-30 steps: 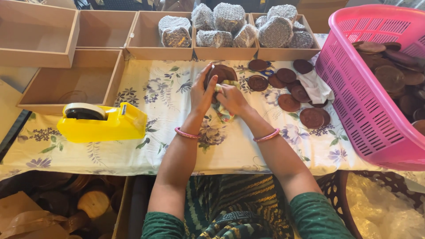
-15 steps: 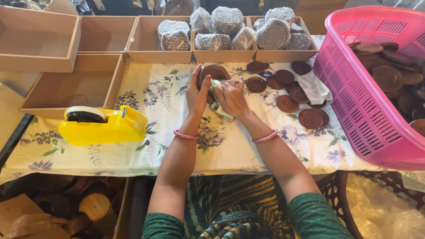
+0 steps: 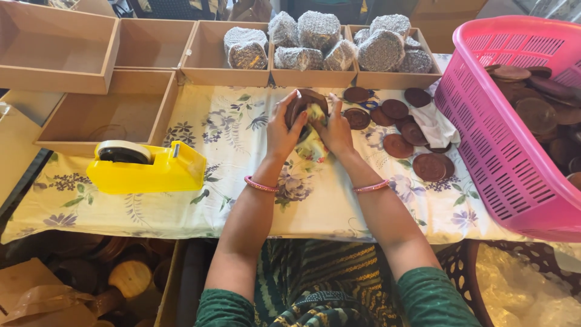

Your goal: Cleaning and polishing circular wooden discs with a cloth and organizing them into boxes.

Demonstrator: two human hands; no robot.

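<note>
My left hand (image 3: 283, 128) grips a dark brown round wooden disc (image 3: 305, 103), held on edge above the flowered tablecloth (image 3: 236, 157). My right hand (image 3: 334, 130) presses a yellowish cloth (image 3: 315, 114) against the disc's face. Both wrists wear pink bangles. Several more brown discs (image 3: 396, 130) lie flat on the cloth just right of my hands.
A yellow tape dispenser (image 3: 148, 168) sits at the left. Open wooden boxes (image 3: 109, 112) line the back; some hold bubble-wrapped bundles (image 3: 318, 39). A pink plastic basket (image 3: 496, 133) with more discs stands at the right. A white rag (image 3: 434, 124) lies beside it.
Both hands have kept working the cloth over the disc, shifting slightly; the disc has turned a little in my left hand.
</note>
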